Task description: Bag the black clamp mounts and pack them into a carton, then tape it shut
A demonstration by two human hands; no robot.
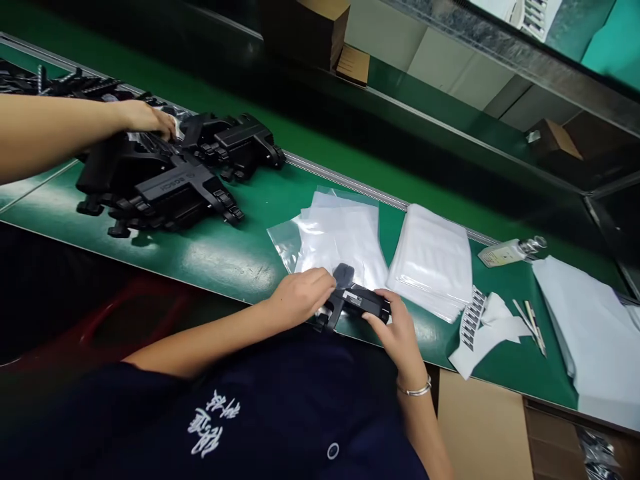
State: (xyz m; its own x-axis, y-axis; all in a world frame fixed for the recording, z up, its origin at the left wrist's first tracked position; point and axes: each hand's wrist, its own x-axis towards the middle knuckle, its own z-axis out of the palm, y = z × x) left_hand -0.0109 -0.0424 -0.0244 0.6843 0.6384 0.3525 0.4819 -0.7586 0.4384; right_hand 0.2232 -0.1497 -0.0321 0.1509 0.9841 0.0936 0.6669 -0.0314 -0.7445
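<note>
A dark navy shirt [280, 427] with white embroidered characters fills the bottom of the view. Just above it, at the near edge of the green table [240, 260], both hands hold a small black plastic part [356, 300]. The left hand [300, 293] has its fingers curled over the part's left end, where a grey rounded tab sticks up. The right hand [400, 330], with a thin bracelet on its wrist, pinches the right end between thumb and fingers. The part is held just above the table edge, over the near corner of a loose clear plastic bag [340, 233].

Beside that bag, to the right, lies a neat stack of bags [433, 260]. Further right are a strip of printed labels [473, 317], a small bottle [510, 252] lying on its side, and white sheets [595, 333].

At the far left, a pile of larger black parts [165, 177] rests on the table, and another person's hand [145, 119] lies on top of it. A cardboard box [485, 427] sits below the table edge at lower right.
</note>
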